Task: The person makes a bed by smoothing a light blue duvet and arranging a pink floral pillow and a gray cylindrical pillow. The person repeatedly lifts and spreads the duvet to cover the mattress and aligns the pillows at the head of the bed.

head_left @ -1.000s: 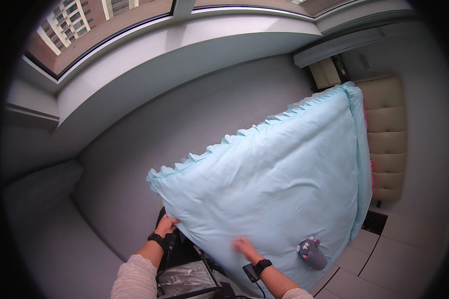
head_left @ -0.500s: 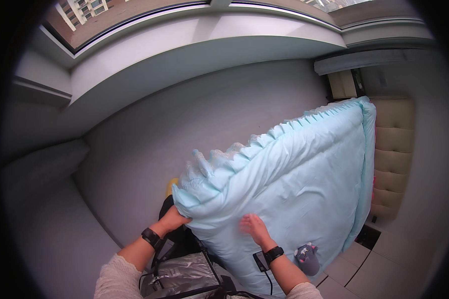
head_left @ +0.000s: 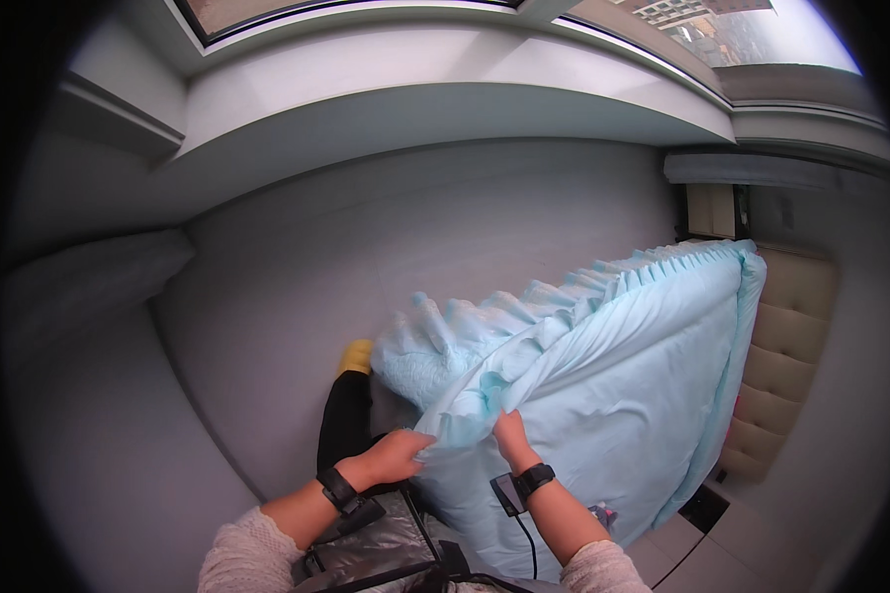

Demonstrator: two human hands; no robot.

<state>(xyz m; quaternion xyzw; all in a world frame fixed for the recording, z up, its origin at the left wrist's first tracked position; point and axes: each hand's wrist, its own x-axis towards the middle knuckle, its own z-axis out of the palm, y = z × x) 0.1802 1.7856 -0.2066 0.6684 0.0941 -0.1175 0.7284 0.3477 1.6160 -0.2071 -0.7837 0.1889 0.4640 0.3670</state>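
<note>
A light blue quilt (head_left: 623,405) covers the bed, and its near-left edge is lifted and folded up in a bunch. At the left end of that bunch, my left hand (head_left: 396,457) is closed on the quilt's edge. A little to the right, my right hand (head_left: 511,437) grips the same folded edge, its fingertips partly hidden by the fabric. Below the raised edge shows a pleated, lacy ruffle (head_left: 445,341) hanging along the bed's side. A small grey plush toy (head_left: 603,514) lies on the quilt, mostly hidden behind my right forearm.
A cream tufted headboard (head_left: 786,346) stands at the right end of the bed. Behind it is a small bedside cabinet (head_left: 712,210). My foot in a yellow sock (head_left: 356,356) is on the floor by the bed. A window sill (head_left: 366,94) runs along the back.
My right hand has gone from open above the quilt to gripping its edge. My left hand has moved right, and the near edge is now raised and bunched. The view has shifted.
</note>
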